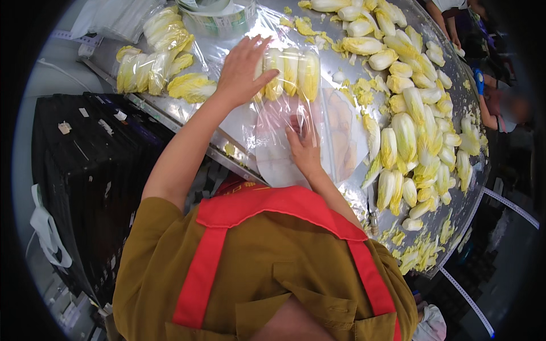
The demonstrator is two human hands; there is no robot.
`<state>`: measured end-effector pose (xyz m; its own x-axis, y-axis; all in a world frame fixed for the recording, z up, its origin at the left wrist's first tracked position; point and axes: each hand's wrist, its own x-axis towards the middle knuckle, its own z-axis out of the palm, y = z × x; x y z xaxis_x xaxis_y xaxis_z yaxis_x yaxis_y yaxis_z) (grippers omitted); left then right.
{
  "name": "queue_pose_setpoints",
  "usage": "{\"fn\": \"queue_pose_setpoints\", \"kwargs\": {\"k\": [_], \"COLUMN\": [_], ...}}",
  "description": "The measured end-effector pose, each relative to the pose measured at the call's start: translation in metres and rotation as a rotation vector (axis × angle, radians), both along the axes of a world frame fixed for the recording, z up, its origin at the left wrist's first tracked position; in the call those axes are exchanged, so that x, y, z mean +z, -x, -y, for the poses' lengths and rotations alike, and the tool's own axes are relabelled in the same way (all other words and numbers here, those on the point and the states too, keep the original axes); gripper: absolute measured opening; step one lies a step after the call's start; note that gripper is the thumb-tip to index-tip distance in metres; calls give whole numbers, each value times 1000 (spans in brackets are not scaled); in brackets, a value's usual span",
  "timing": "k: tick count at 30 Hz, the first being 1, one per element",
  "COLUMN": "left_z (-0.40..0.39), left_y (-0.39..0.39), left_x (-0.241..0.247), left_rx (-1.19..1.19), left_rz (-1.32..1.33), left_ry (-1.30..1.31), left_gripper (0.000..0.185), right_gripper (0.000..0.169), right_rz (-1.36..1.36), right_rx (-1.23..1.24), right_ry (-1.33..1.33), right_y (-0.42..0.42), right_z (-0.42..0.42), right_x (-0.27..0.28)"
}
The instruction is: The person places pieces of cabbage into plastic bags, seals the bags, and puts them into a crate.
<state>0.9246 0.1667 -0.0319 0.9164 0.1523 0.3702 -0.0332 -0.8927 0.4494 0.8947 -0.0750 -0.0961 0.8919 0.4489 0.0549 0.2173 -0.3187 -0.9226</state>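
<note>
Several small yellow-white cabbage heads [291, 72] lie side by side in a clear plastic bag [279, 113] in front of me. My left hand [245, 70] rests with spread fingers on the left part of the bag, its thumb over one of the heads. Below them, my right hand [303, 143] is at the loose part of the bag, its fingers curled under or behind the film; whether it pinches the film I cannot tell. Beneath the bag is a whitish sheet with rounded edges [356, 128]. A loose yellow leafy head [192, 87] lies left of my left hand.
Wrapped cabbage packs [143, 70] lie at the left, below a roll of printed labels [222, 19]. Many loose cabbage heads [403, 132] and leaf scraps cover the right of the metal table. A knife [373, 213] lies near my right arm. Black crates [85, 170] stand left; other people are beyond.
</note>
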Motion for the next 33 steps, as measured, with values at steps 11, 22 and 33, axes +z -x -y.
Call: {"fn": "queue_pose_setpoints", "kwargs": {"k": [11, 22, 33], "left_z": [58, 59, 60], "left_y": [150, 164, 157], "left_x": [-15, -7, -18], "left_rx": [244, 303, 352], "left_rz": [-593, -634, -567], "left_ry": [1347, 1479, 1452], "left_gripper": [17, 18, 18], "right_gripper": [9, 11, 7], "right_rz": [-23, 246, 196], "right_rx": [288, 486, 598], "right_ry": [66, 222, 384], "right_y": [17, 43, 37], "right_z": [28, -17, -21], "right_x": [61, 53, 65]}}
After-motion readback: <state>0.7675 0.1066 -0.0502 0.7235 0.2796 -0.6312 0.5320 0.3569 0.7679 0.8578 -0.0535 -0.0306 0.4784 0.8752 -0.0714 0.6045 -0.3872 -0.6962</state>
